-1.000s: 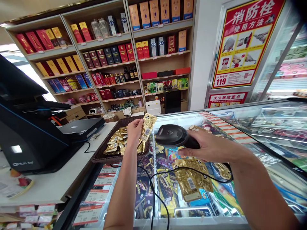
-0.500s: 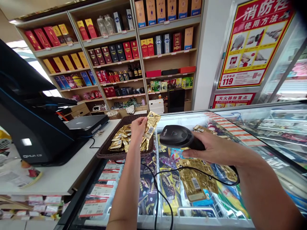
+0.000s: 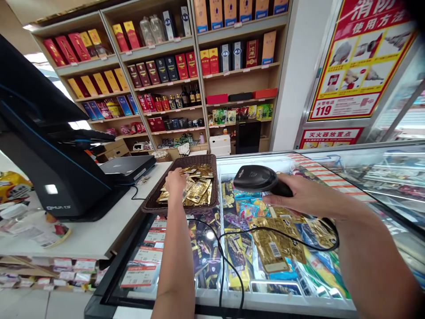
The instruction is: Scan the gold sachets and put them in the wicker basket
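Observation:
My right hand (image 3: 299, 195) is wrapped round the handle of a black barcode scanner (image 3: 255, 178), held above the freezer glass with its head pointing left. The scanner's black cable (image 3: 265, 229) loops down over the glass. My left hand (image 3: 175, 180) is at the left side of a brown woven basket (image 3: 181, 212). Its fingers are bent down among the gold foil packets (image 3: 198, 190) there, and their tips are hidden, so I cannot tell whether they grip one. More gold packets (image 3: 272, 248) lie flat on the freezer glass below the scanner, barcode side up.
The chest freezer (image 3: 186, 305) holds colourful ice cream packs under its glass. On the white counter (image 3: 133, 212) to the left stand a black checkout terminal (image 3: 69, 177) and a flat scale (image 3: 129, 168). Shelves (image 3: 156, 88) of boxed bottles line the back wall.
My left hand has moved left and down into the basket, and the gold packet it held up is no longer raised. The scanner stays in my right hand; the view has shifted slightly.

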The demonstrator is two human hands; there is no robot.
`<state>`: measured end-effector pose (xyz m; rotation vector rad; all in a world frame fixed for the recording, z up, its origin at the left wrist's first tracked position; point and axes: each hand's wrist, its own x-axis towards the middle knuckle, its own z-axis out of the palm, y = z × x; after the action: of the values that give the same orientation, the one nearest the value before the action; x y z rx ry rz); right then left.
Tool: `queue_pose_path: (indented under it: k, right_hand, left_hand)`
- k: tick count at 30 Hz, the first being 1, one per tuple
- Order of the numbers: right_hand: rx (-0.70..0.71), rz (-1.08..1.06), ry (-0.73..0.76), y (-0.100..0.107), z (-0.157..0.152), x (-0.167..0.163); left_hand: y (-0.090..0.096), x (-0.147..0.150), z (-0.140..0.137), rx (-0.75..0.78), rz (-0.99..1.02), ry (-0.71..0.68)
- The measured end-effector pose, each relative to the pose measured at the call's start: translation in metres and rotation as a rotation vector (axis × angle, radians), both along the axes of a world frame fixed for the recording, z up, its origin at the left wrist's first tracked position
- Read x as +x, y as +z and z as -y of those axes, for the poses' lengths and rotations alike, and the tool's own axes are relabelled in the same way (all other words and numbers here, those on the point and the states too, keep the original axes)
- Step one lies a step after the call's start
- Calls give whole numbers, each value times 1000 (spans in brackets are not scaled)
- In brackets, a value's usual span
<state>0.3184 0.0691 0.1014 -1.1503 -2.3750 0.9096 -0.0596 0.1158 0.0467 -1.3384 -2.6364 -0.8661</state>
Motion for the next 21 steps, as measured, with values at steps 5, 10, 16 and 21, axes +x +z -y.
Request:
queue_pose_path:
  k: [5, 10, 16, 21]
  right_hand:
    - [52, 11, -62, 7, -12, 18]
    - [123, -61, -269, 18, -24, 45]
    - [165, -200, -362, 21, -34, 79]
    - [182, -323, -481, 21, -40, 90]
  left_hand:
    - [6, 23, -11, 139, -104, -241]
    - [5, 78, -21, 215, -102, -545]
    - [-38, 180, -39, 82, -74, -930]
    - [-70, 260, -95, -58, -149, -1064]
